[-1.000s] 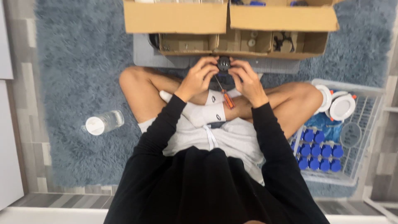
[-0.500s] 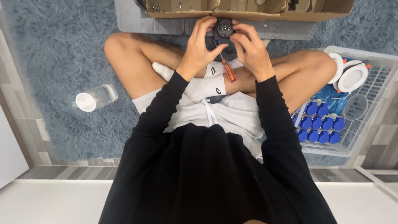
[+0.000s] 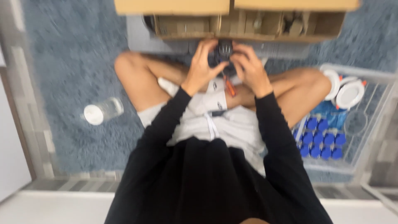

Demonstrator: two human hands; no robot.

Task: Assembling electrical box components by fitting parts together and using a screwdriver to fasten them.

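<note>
I sit cross-legged on a blue-grey rug (image 3: 70, 54). Both hands meet in front of me around a small dark round part (image 3: 224, 49). My left hand (image 3: 203, 66) grips it from the left, and my right hand (image 3: 248, 66) grips it from the right. An orange-handled tool (image 3: 229, 88) hangs below my hands, over my lap; the blur hides which hand holds it. The frame is blurred, so the dark part's details are unclear.
An open cardboard box (image 3: 248, 20) with divided compartments stands just beyond my hands. A clear bottle with a white cap (image 3: 101, 111) lies on the rug at my left. At my right a wire basket (image 3: 373, 120) holds white round fixtures (image 3: 346, 92) and several blue caps (image 3: 321, 141).
The view has shifted, so the box shows more at the top than half a second ago. My hands stay closed together on the dark part, with the orange tool still below them.
</note>
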